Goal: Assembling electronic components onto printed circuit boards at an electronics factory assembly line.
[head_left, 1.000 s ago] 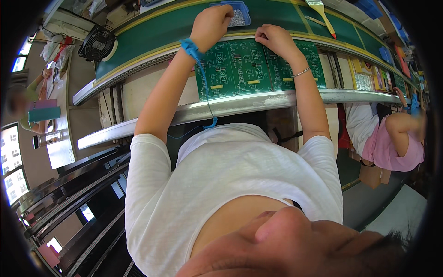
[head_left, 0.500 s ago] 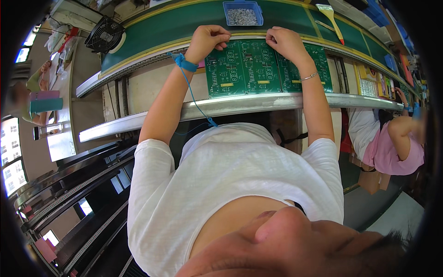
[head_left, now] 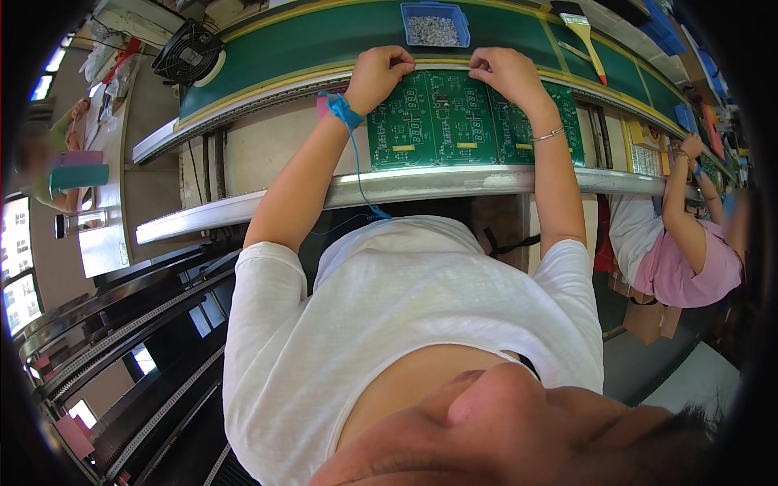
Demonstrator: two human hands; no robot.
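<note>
Green circuit boards (head_left: 454,130) lie side by side across the two metal rails, with segment displays and small parts on them. Over the far left corner of the boards is my left hand (head_left: 382,74), thumb and fingertips pinched together. My right hand (head_left: 506,73) is also pinched, above the boards' far edge, right of the middle. Anything between the fingers of either hand is too small to make out. A blue wrist strap (head_left: 347,111) with a cord circles my left wrist. Just beyond my hands stands a blue bin (head_left: 436,26) of small silvery parts.
A green work surface (head_left: 316,44) runs behind the far rail. A black fan (head_left: 188,55) stands at its left and a yellow-handled brush (head_left: 585,42) at its right. The near metal rail (head_left: 438,180) crosses before me. A co-worker in pink (head_left: 689,263) sits at the right.
Both hands have shifted slightly right along the boards' far edge, still pinched. My left wrist strap moved with the hand. The co-worker's arms have reached forward to the line.
</note>
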